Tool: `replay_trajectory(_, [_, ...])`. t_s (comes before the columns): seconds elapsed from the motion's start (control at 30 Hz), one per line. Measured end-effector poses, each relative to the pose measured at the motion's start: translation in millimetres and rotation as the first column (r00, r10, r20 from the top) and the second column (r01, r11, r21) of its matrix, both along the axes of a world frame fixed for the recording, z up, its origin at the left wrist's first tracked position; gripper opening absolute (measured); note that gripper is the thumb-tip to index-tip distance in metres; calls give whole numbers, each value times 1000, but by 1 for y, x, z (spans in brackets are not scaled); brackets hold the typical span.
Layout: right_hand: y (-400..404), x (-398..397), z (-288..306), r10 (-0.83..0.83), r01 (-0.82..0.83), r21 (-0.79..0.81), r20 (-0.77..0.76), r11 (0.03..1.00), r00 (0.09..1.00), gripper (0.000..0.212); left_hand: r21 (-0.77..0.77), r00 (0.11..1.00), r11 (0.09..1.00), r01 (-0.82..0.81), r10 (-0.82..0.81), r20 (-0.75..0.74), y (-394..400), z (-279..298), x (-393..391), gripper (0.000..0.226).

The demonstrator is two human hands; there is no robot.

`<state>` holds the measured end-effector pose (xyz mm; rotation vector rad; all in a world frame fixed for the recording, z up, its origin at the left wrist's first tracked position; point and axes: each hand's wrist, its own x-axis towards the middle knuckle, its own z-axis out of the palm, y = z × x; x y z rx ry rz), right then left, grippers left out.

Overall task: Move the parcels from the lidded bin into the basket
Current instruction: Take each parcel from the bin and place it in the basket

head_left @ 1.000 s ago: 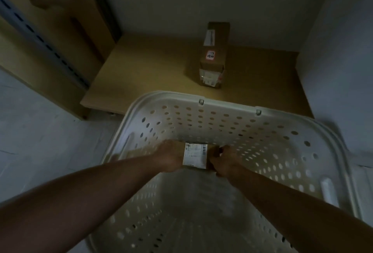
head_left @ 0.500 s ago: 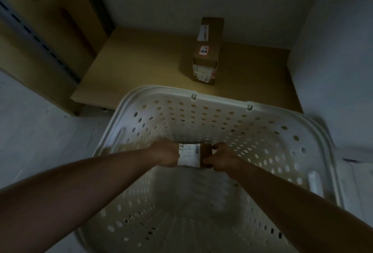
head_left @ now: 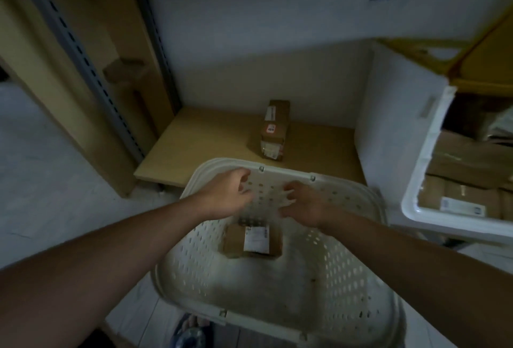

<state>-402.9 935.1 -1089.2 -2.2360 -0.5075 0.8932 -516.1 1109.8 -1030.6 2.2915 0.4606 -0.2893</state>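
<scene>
Both hands, left hand (head_left: 226, 195) and right hand (head_left: 304, 206), are hovering empty, fingers loosely spread. Cardboard parcel (head_left: 252, 240) is lying near laundry basket's (head_left: 277, 317) far wall. Next: be reaching right into white lidded bin (head_left: 422, 181), gripping one box two-handed.

Dim, underexposed indoor scene, soft motion blur on both hands' fingers (head_left: 288, 191), wide-angle bending toward edges, murky shadows at 6 o'clock

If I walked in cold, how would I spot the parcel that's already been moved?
Find the white perforated basket on the floor, below the person's hands. The parcel lies flat on its bottom near the far wall. Unlike the tall box standing on the wooden shelf behind, it is squat with a white label across its top.
</scene>
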Motion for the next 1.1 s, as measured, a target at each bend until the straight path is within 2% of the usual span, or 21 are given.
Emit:
replay_trajectory(0.1, [-20,-15,52,31,-47,105,152,993,988,73,-59,981,997,-49,59,187,-7,35,-6,55])
replay_trajectory(0.2, [-47,-31,100,76,-139,139,386,981,919,72,-128,916,988,-85,128,380,-19,63,-14,54])
replay_trajectory(0.33, [-81,-47,143,29,-201,248,560,948,828,71,74,827,997,-16,-28,561,-46,92,-24,57])
replay_trajectory(0.43, [-92,-48,164,-50,-205,338,614,919,788,74,153,760,988,36,-126,638,-64,111,-25,57])
replay_trajectory(0.53, [-101,-46,178,-145,-159,410,619,898,772,74,149,710,988,50,-140,690,-74,119,-19,56])
replay_trajectory(0.67, [-112,-37,184,-253,-92,478,608,874,752,71,-33,697,995,95,-43,716,-86,114,-3,52])
replay_trajectory(0.83, [-135,-31,185,-306,-42,487,611,872,730,67,-153,680,968,198,-23,733,-119,114,21,48])
replay_trajectory(0.93, [-162,-27,184,-337,19,463,616,886,712,64,-151,692,955,257,-73,718,-149,113,34,48])
replay_trajectory(1.1, [-204,-10,183,-449,176,456,606,872,656,62,-243,749,900,362,-126,650,-210,116,63,59])
